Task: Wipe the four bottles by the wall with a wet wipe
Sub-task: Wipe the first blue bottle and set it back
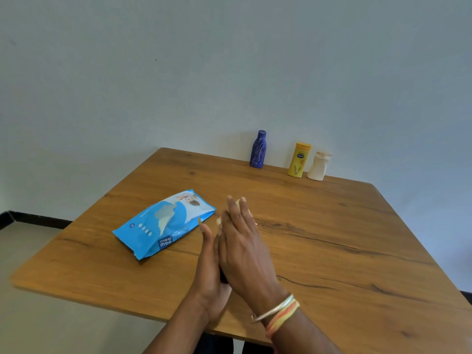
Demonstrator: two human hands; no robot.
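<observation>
Three bottles stand by the wall at the table's far edge: a blue bottle (pixel 258 149), a yellow bottle (pixel 298 160) and a white bottle (pixel 318 166). Over the table's near middle my two hands are pressed together around a dark object (pixel 222 277), of which only a small part shows. My right hand (pixel 245 246) lies on top with straight fingers, and pale material (pixel 238 202) peeks out at its fingertips. My left hand (pixel 208 272) is underneath with its thumb straight up. Its fingers are hidden behind the right hand.
A blue wet-wipe pack (pixel 164 223) lies flat on the wooden table (pixel 344 238), just left of my hands. The bare wall rises right behind the bottles. The floor shows beyond the table's left edge.
</observation>
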